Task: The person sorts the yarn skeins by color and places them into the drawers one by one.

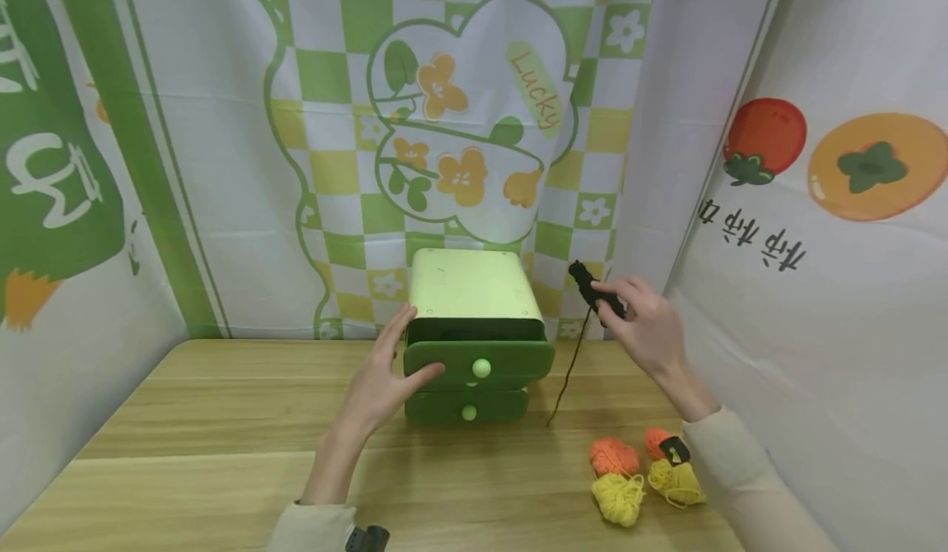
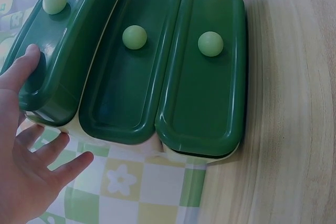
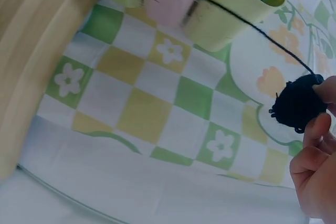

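1. Our left hand (image 1: 385, 375) is up against the left side of the little green drawer box (image 1: 474, 289). The fingers are loosely spread and gripping nothing, with the thumb pressed on the front of the top drawer (image 1: 478, 363), which sits pulled out a bit.
2. The left wrist view shows three dark green drawer fronts with pale green knobs, and our thumb (image 2: 23, 64) on the end of the top one.
3. Our right hand (image 1: 646, 326) is raised just to the right of the box, fingers pinched around a small black yarn ball (image 1: 590, 287).
4. A loose black strand (image 1: 569, 367) hangs from that ball down to the wooden surface (image 1: 222, 420).
5. On the surface near our right forearm sit two orange yarn balls (image 1: 614, 456) and two yellow yarn balls (image 1: 618, 498), bunched close together. One of the far pair has a small black tag on it.
6. Behind everything hangs a green and yellow checkered flower backdrop (image 1: 444, 124).
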{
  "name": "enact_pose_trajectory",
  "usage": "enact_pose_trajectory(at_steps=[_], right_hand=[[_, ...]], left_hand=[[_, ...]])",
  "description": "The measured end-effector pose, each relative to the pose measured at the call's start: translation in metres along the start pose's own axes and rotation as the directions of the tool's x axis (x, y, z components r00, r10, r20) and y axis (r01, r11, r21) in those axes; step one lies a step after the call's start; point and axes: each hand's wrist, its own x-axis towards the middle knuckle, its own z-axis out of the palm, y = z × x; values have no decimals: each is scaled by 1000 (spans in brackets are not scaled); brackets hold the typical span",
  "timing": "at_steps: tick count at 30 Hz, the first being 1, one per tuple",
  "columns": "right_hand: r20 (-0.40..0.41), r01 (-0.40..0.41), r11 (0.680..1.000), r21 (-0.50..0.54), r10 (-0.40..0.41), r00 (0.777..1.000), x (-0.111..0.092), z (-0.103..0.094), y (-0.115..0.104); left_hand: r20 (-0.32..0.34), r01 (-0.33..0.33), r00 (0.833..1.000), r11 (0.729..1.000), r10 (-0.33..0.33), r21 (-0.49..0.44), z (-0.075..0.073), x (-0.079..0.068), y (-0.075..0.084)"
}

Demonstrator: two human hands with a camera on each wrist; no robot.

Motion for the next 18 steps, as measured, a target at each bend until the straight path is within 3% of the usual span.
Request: enact_pose_trajectory(at_steps=[7, 18], right_hand=[[-61, 48, 999, 21, -46, 997, 21, -8, -8], [-55, 78, 992, 101, -73, 996, 53, -22, -41]], left_hand=[[-4, -8, 1000, 1000, 8, -7, 0, 1, -1], [6, 2, 1000, 1000, -2, -20, -1, 0, -1]])
